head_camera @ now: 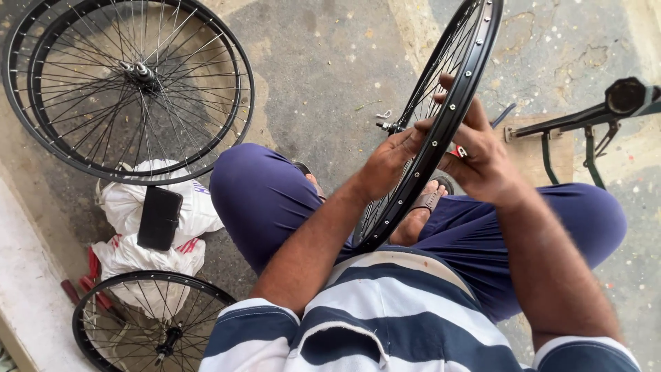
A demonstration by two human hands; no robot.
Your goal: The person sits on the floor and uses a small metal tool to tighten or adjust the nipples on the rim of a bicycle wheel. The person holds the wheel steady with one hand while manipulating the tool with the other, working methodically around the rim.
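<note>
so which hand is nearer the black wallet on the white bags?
Left. The left hand grips the upright black rim on the side facing the black wallet; the right hand holds the rim's far side, farther away.

Speckled concrete floor (pixel 330 62), stacked spoked wheels (pixel 138 83), white sacks (pixel 124 207), another wheel (pixel 148 324), green metal stand (pixel 585 131)
</note>
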